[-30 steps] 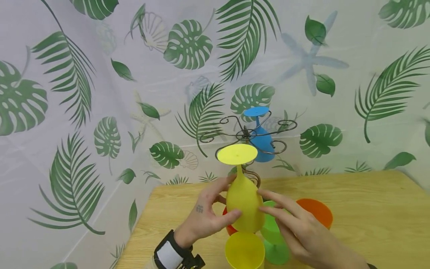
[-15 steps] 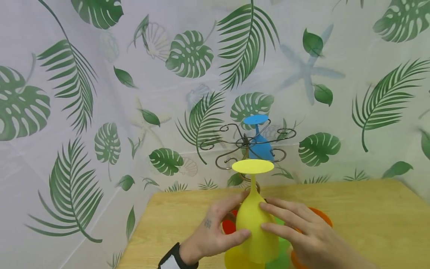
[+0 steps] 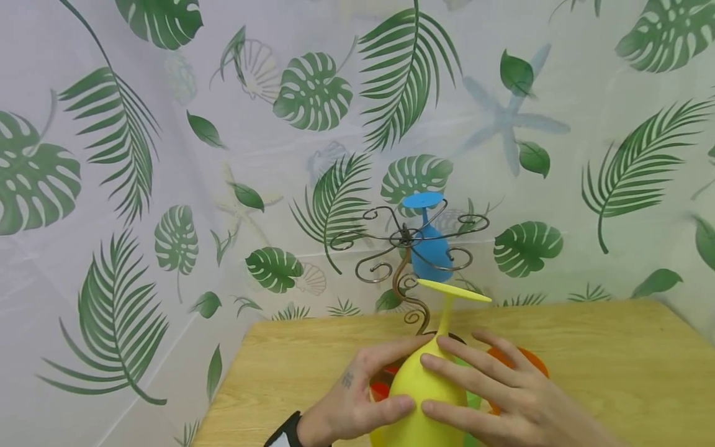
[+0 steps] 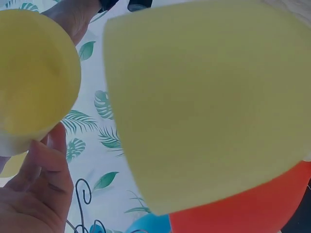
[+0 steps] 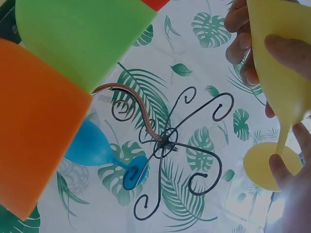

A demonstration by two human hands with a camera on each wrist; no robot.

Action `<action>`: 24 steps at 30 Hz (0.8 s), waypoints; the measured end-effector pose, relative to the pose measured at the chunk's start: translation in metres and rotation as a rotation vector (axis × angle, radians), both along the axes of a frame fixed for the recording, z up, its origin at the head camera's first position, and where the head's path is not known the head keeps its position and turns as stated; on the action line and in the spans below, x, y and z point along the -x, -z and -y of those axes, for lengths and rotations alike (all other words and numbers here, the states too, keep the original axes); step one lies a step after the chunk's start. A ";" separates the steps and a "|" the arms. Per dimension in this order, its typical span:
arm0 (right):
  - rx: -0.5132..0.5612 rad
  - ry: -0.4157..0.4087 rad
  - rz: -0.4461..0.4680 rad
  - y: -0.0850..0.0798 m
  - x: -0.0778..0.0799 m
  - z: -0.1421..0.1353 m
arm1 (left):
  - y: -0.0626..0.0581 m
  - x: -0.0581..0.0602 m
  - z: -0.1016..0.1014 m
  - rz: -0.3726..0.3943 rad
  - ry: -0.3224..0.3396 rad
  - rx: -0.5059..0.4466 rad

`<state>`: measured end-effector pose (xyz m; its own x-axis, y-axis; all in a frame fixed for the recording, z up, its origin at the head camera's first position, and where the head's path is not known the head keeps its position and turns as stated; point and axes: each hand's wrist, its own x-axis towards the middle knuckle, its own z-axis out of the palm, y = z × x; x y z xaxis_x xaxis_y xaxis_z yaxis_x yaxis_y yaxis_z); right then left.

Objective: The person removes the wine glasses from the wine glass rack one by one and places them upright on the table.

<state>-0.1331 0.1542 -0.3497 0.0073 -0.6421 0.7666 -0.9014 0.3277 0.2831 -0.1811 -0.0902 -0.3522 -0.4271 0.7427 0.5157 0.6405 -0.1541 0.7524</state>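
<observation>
One left hand (image 3: 357,391), black strap at the wrist, thumb and fingers curled round the bowl of a yellow goblet (image 3: 420,383). One right hand (image 3: 516,397), fingers nearly straight, laid against the same bowl and up to the stem's base. Goblet inverted, disc foot uppermost, stem leaning toward one o'clock. Clock readings centred on it, head view: second yellow cup (image 4: 204,107) at eight, mostly hidden behind hand and goblet; red cup (image 3: 380,391) at nine; green cup (image 5: 87,43) at three, largely covered; orange cup (image 3: 530,360) between two and three. Wood-grain tabletop (image 3: 592,360) beneath. Beyond, toward twelve: scroll-armed metal rack (image 3: 406,236), curved stem; blue goblet (image 3: 430,257), bowl down, its foot at one scroll arm. Farthest: leaf-and-shell-print sheet (image 3: 251,155), backing the table.
</observation>
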 end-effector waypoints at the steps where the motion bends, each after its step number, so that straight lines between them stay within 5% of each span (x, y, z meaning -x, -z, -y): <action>1: -0.005 0.001 -0.002 0.000 -0.001 0.000 | 0.000 0.000 0.000 -0.009 0.010 -0.004; 8: -0.006 0.028 0.024 0.003 -0.010 -0.002 | 0.002 -0.004 0.001 0.023 0.043 0.008; 18: 0.146 0.057 -0.117 -0.005 -0.012 0.004 | 0.008 -0.006 0.004 0.122 0.098 -0.072; 24: 0.189 0.117 -0.081 -0.008 -0.014 0.000 | 0.009 -0.002 0.001 0.022 0.027 -0.171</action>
<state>-0.1191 0.1538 -0.3415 0.0078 -0.4870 0.8734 -0.8311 0.4826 0.2765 -0.1792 -0.0910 -0.3614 -0.4206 0.6562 0.6265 0.6184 -0.2979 0.7272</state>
